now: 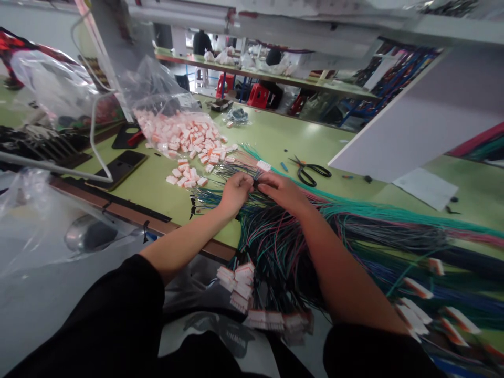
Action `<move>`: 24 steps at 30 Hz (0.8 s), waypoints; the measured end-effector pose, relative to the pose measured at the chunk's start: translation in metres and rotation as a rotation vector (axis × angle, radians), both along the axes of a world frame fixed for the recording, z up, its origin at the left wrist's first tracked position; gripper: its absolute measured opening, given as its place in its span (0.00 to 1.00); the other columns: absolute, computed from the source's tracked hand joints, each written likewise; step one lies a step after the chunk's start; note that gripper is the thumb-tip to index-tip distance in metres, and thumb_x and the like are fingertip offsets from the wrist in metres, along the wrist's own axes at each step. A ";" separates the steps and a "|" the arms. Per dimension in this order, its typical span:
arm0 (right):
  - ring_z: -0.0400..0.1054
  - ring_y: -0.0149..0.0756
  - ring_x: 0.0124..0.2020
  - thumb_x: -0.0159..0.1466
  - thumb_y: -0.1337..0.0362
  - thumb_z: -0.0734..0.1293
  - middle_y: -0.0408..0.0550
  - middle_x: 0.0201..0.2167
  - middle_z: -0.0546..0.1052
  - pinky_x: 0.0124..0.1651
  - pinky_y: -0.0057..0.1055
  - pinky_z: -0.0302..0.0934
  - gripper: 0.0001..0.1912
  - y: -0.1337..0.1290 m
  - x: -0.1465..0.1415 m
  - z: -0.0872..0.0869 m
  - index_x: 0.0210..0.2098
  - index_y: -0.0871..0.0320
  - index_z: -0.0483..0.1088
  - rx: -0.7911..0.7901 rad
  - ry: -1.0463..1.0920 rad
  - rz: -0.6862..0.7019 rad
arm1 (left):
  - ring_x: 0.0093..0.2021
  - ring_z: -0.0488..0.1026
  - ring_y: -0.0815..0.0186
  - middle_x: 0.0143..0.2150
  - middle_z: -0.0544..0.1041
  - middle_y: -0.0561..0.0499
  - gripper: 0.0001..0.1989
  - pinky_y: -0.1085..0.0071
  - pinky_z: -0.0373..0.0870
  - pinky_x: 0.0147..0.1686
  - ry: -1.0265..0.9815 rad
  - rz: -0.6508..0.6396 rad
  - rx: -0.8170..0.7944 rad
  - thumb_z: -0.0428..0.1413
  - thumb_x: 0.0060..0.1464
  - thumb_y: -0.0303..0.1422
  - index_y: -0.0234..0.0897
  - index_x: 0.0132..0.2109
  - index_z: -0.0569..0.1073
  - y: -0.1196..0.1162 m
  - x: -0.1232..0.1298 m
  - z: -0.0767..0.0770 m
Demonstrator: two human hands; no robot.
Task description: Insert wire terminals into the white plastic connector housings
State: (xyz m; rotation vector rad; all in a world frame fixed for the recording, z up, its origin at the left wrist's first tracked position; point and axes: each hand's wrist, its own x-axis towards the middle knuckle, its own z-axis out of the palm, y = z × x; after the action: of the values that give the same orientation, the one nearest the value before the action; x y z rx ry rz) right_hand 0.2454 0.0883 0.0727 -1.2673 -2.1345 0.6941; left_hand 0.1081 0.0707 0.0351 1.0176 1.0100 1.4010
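Observation:
My left hand [237,193] is closed in a pinch over the bench, its fingertips on dark thin wires [255,182]. Close against it, my right hand [284,193] has its fingers bent around the same wires; their exact grip is partly hidden. Just beyond my right fingertips is a white multi-slot connector housing [263,166]. Under and around both hands spreads a large bundle of green, pink, grey and black wires [283,236]. Several white-and-orange connectors [242,286] hang at the wire ends over the bench's front edge.
A plastic bag [161,100] spills a heap of white-and-orange connectors [192,134], with a smaller pile [186,174] nearer. Black-handled snips [311,170] lie beyond my right hand. A phone [118,169] lies left, beside a bent white metal rod [93,131]. A white panel [413,110] stands right.

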 end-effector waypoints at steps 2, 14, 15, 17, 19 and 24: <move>0.67 0.35 0.34 0.57 0.62 0.63 0.43 0.29 0.74 0.41 0.34 0.60 0.07 0.001 0.004 0.001 0.28 0.56 0.71 -0.007 -0.043 0.037 | 0.15 0.54 0.78 0.16 0.64 0.60 0.13 0.79 0.48 0.18 -0.021 0.000 0.006 0.49 0.52 0.17 0.34 0.23 0.63 -0.001 0.000 0.004; 0.68 0.47 0.51 0.59 0.66 0.62 0.53 0.44 0.78 0.55 0.45 0.58 0.13 0.009 -0.002 -0.024 0.40 0.54 0.77 0.434 -0.178 -0.139 | 0.09 0.51 0.82 0.16 0.67 0.57 0.13 0.82 0.42 0.10 -0.253 -0.358 -0.245 0.53 0.57 0.25 0.33 0.24 0.64 0.008 -0.014 0.011; 0.68 0.46 0.51 0.59 0.67 0.62 0.52 0.45 0.78 0.56 0.44 0.58 0.14 0.007 -0.003 -0.025 0.40 0.53 0.77 0.446 -0.132 -0.133 | 0.09 0.50 0.82 0.16 0.66 0.57 0.14 0.82 0.43 0.10 -0.274 -0.398 -0.270 0.52 0.57 0.25 0.32 0.24 0.64 0.009 -0.015 0.010; 0.68 0.43 0.52 0.59 0.67 0.62 0.48 0.47 0.78 0.57 0.42 0.58 0.14 0.005 -0.005 -0.029 0.40 0.51 0.77 0.436 0.009 -0.115 | 0.08 0.50 0.82 0.15 0.66 0.57 0.15 0.83 0.43 0.09 -0.311 -0.487 -0.332 0.50 0.59 0.24 0.32 0.23 0.64 0.012 -0.018 0.010; 0.70 0.42 0.50 0.58 0.66 0.62 0.44 0.46 0.78 0.57 0.42 0.59 0.13 0.004 -0.008 -0.032 0.39 0.51 0.77 0.377 0.166 -0.101 | 0.08 0.49 0.82 0.15 0.66 0.57 0.16 0.83 0.44 0.09 -0.338 -0.570 -0.384 0.48 0.60 0.23 0.32 0.23 0.63 0.014 -0.020 0.010; 0.72 0.41 0.47 0.52 0.63 0.67 0.40 0.37 0.80 0.56 0.42 0.61 0.10 0.005 -0.013 -0.029 0.34 0.53 0.78 0.084 0.501 -0.007 | 0.08 0.47 0.82 0.15 0.65 0.59 0.14 0.82 0.43 0.09 -0.385 -0.545 -0.341 0.49 0.58 0.21 0.32 0.24 0.62 0.019 -0.017 0.006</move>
State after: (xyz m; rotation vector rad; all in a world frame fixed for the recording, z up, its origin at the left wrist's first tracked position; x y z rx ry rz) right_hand 0.2326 0.0933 0.0436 -0.9340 -1.7269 0.8116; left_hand 0.0911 0.0895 0.0411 0.6642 0.5943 0.8866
